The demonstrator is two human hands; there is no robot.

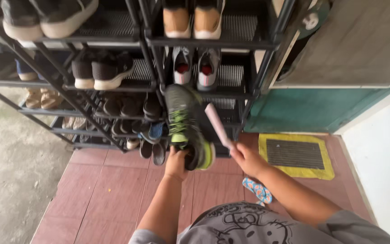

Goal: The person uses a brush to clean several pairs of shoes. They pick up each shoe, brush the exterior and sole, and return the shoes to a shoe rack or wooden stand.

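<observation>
Left hand (175, 161) clamps green sneaker (186, 124) by heel, before black shoe rack (152, 43) | right hand (244, 158) grips pink brush (217, 124) | risk: heel-only hold (toe raised) may slip

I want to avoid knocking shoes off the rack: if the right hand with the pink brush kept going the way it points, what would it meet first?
Probably the green and grey sneaker held by the left hand: the pink brush in the right hand points up-left toward it. The black shoe rack stands behind; depth is unclear.
</observation>
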